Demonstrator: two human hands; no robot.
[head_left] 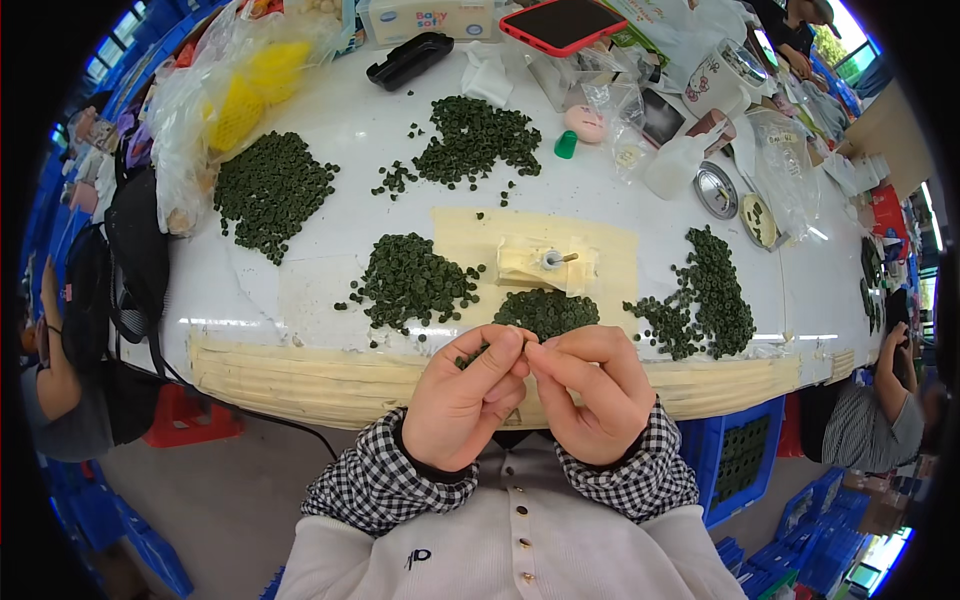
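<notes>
My left hand (pixel 455 400) and my right hand (pixel 598 393) meet above the table's front edge, fingertips together. Both are closed in a pinch on something tiny that I cannot make out. A few small dark green parts (pixel 470 356) show at the left fingers; whether they lie in that hand I cannot tell. Just beyond my fingertips is a heap of small round dark green parts (pixel 547 312). Behind it stands a taped block (pixel 518 262) with a metal pin (pixel 558 259) sticking out to the right.
More dark green heaps lie left (pixel 410 280), far left (pixel 275 190), at the back (pixel 475 140) and right (pixel 712 290). Behind them are a red-cased phone (pixel 563 24), a black tray (pixel 410 60), a green cap (pixel 566 145) and a white bottle (pixel 672 170). A blue crate (pixel 770 440) stands below right.
</notes>
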